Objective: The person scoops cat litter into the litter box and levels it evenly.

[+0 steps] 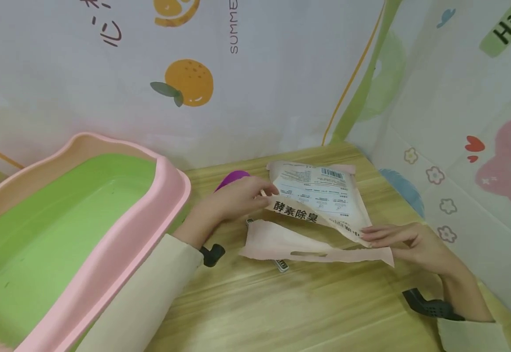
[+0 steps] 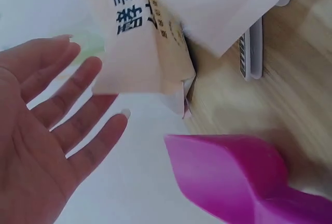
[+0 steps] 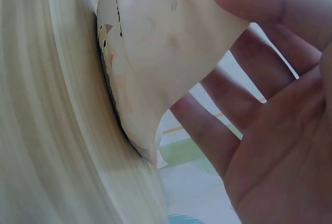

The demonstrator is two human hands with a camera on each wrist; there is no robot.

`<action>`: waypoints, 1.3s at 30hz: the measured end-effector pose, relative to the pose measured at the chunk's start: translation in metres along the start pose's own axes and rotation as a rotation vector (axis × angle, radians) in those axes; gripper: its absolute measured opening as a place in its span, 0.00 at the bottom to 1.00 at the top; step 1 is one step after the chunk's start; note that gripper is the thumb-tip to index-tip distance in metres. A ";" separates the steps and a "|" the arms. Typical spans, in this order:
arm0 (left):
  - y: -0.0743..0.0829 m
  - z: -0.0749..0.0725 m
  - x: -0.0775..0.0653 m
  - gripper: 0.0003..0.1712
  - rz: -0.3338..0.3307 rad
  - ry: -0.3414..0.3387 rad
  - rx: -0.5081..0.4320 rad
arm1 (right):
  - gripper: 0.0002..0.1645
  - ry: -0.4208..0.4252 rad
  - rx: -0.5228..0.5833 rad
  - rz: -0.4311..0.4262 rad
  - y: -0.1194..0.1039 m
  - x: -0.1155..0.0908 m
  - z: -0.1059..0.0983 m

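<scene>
Head view: printed bag [image 1: 317,188] between left fingers [image 1: 261,185], loosely parted, and right fingers [image 1: 385,234], pinching its edge

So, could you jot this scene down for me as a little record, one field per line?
Surface: wood-grain table
Main item: pale printed bag, lying down, cut edge toward the person
Left hand: fingers loosely spread at the bag's left edge
Right hand: pinches the bag's right corner
Nearer the person: pale strip with a slot
Partly under strip: slim white-and-black item, kind unclear
Beside left hand: purple scoop
Far left: green tray with pink rim
</scene>
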State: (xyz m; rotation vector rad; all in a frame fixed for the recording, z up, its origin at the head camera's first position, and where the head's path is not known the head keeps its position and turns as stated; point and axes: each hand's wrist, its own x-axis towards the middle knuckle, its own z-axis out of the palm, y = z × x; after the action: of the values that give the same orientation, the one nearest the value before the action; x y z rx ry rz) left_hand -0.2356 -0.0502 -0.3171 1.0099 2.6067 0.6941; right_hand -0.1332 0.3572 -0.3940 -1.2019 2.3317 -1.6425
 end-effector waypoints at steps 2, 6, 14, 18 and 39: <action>0.005 0.002 0.006 0.22 -0.023 -0.018 0.068 | 0.24 -0.001 -0.076 0.049 -0.002 -0.001 0.001; 0.014 0.006 0.015 0.25 -0.035 -0.064 0.208 | 0.22 -0.022 -0.159 0.109 -0.005 -0.002 0.006; 0.029 0.015 0.030 0.18 -0.002 -0.139 0.395 | 0.22 -0.063 -0.193 0.107 -0.007 -0.003 0.019; 0.033 0.021 0.037 0.13 -0.004 -0.128 0.463 | 0.21 -0.058 -0.259 0.129 -0.007 -0.004 0.022; 0.047 0.030 0.037 0.08 0.141 -0.088 0.670 | 0.36 -0.020 -0.778 0.047 -0.022 -0.004 0.049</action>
State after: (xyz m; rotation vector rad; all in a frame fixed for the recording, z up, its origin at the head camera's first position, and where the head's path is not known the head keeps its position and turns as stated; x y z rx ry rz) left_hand -0.2242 0.0156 -0.3207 1.3628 2.7527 -0.2330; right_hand -0.0965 0.3180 -0.3990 -1.2007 3.0585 -0.6771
